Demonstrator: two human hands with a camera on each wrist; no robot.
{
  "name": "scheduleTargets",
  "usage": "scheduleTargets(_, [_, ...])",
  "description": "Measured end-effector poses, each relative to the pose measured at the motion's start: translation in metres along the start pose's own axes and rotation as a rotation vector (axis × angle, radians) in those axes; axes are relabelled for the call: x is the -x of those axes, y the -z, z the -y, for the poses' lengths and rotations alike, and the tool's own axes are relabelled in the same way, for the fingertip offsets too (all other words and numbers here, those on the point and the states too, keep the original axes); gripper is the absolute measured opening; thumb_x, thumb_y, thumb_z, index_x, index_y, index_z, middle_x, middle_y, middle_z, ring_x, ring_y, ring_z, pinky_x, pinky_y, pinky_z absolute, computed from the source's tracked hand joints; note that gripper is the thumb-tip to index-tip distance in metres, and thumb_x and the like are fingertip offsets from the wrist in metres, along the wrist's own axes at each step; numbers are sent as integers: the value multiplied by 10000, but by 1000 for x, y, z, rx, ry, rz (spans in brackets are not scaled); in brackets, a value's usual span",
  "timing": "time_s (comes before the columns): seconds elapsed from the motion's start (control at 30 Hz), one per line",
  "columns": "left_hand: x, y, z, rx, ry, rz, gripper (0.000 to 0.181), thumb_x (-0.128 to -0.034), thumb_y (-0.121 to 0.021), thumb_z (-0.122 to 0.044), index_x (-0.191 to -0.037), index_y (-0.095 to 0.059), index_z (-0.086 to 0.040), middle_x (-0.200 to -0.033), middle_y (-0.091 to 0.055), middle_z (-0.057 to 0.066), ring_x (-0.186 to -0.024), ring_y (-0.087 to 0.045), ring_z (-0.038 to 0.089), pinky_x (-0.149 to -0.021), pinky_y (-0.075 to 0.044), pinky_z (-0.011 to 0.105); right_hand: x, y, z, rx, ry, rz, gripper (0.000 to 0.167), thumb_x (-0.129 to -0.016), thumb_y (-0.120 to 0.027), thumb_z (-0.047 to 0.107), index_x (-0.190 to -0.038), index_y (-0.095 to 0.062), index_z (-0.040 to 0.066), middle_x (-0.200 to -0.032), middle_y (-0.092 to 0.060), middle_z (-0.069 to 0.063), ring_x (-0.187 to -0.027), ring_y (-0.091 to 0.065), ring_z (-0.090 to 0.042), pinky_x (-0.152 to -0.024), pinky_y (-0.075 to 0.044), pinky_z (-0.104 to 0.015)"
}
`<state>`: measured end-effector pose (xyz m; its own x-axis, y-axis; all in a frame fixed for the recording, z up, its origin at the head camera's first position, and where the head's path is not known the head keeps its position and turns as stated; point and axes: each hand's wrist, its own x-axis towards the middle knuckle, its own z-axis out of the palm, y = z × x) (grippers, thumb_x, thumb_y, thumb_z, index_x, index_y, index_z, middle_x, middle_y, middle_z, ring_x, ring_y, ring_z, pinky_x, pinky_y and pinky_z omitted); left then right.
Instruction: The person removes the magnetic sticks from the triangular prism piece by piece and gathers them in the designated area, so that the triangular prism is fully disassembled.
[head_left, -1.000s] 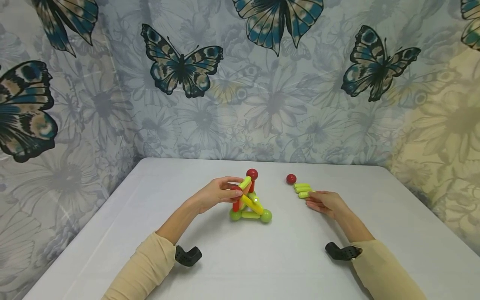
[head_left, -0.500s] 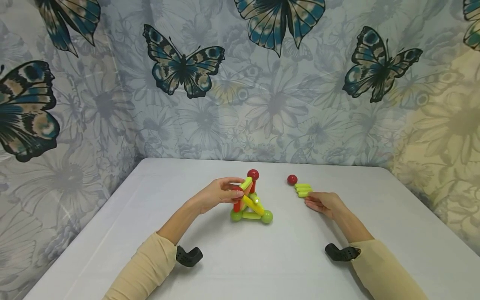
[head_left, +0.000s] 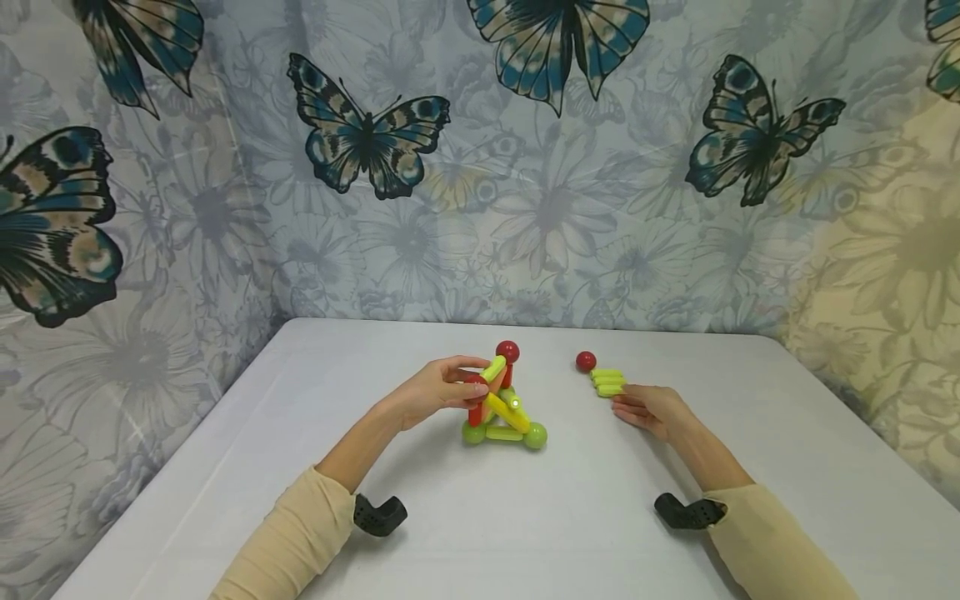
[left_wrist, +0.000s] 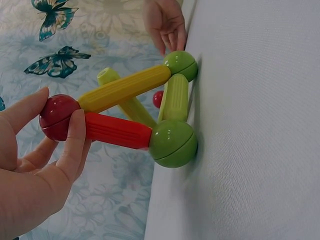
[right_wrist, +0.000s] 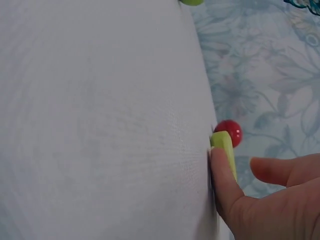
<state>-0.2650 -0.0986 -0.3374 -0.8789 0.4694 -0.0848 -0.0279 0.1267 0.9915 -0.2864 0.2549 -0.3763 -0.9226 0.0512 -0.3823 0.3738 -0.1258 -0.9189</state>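
Note:
My left hand [head_left: 438, 392] pinches a red ball [left_wrist: 59, 117] between thumb and fingers. That ball is a corner of a magnetic ball-and-stick frame, joined to a red stick [left_wrist: 117, 131] and a yellow stick [left_wrist: 125, 89]. Green balls [left_wrist: 173, 143] at the frame's base rest on the table. Another red ball [head_left: 507, 352] tops its far side. To the right, my right hand [head_left: 652, 408] lies beside several loose light-green sticks [head_left: 609, 391]. One finger touches the nearest stick [right_wrist: 223, 142], while the thumb stands apart from it.
A loose red ball [head_left: 586, 361] sits just behind the green sticks. The white table [head_left: 525, 517] ends at a wall cloth [head_left: 555, 217] printed with butterflies and flowers. Black wrist devices [head_left: 380, 516] show at both sleeves.
The nearest green stick now lies closer against the other sticks, shifted slightly away from me by the right hand. The left hand keeps its hold on the frame's red ball.

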Motion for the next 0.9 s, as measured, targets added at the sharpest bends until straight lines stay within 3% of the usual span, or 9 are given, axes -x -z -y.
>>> scheduleTargets(0.23, [0,0,0,10,-1,3,462,-918,-637,-78,-1356,-496,-45,-1217,-548,154,-1021,-602,231,-887,-508,345,3,3,2,15,-15,-13,636,-995,-471,96,-1455,-99,-140,-832,-582,-81,-707,-646,-127,-785,-543,-274])
scheduleTargets(0.43, [-1,1,0,10,-5,6,459,-919,-634,-77,-1355,-495,-42,-1209,-549,155,-1011,-606,229,-886,-509,347,7,4,4,174,42,-65,621,-997,-487,178,-1439,-168,-121,-874,-574,-86,-668,-630,-110,-680,-556,-236])
scheduleTargets(0.57, [0,1,-1,8,-5,2,458,-920,-634,-78,-1355,-494,-42,-1209,-551,155,-1016,-604,230,-889,-507,347,13,-3,7,256,104,48,596,-999,-506,240,-1411,-243,-102,-1001,-595,-109,-774,-641,-126,-728,-551,-248])
scheduleTargets(0.7, [0,2,0,10,-5,1,461,-920,-634,-77,-1357,-492,-44,-1204,-553,154,-1015,-604,229,-885,-509,342,18,-19,5,322,192,216,529,-1006,-500,215,-1364,-294,-116,-1112,-590,-144,-932,-630,-192,-807,-537,-276])
scheduleTargets(0.9, [0,0,0,18,-7,7,469,-923,-627,-68,-1368,-480,-46,-1201,-552,157,-1021,-601,233,-897,-502,358,16,-38,-6,400,319,371,483,-992,-523,154,-1337,-338,-128,-1175,-575,-192,-1092,-570,-339,-895,-504,-336])
